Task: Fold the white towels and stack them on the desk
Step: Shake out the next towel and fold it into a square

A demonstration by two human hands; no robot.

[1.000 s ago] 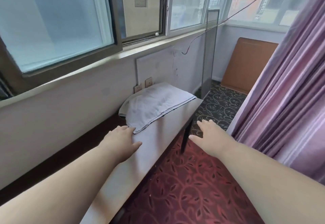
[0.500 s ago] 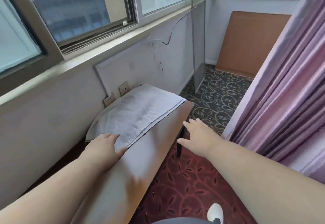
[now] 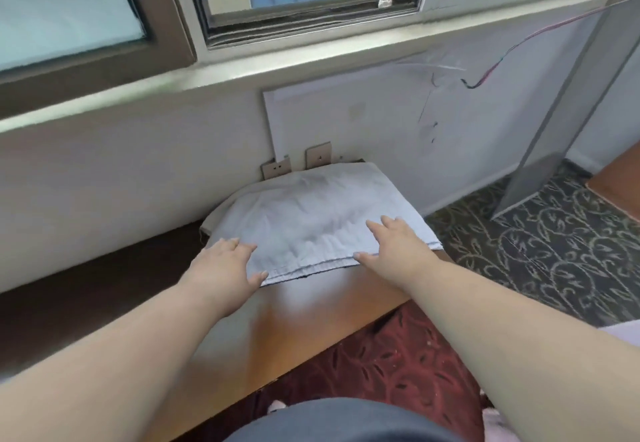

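Observation:
A pile of white towels [image 3: 311, 219] lies on the far end of the brown wooden desk [image 3: 298, 310], against the wall under the window. My left hand [image 3: 225, 265] rests flat on the pile's near left corner, fingers spread. On the near right corner my right hand [image 3: 398, 247] lies flat, thumb at the hemmed front edge. Neither hand grips the cloth. The towels underneath the top one are mostly hidden.
Two wall sockets [image 3: 298, 164] sit just behind the pile. A grey panel [image 3: 561, 129] leans against the wall at the right, with a loose wire [image 3: 491, 63] hanging nearby. Patterned carpet [image 3: 540, 254] lies beyond the desk's right end. A window sill [image 3: 242, 67] runs above.
The view has swung to face the desk. My right hand has moved from the air beside the desk onto the towels' right corner. My left hand stays on the left corner.

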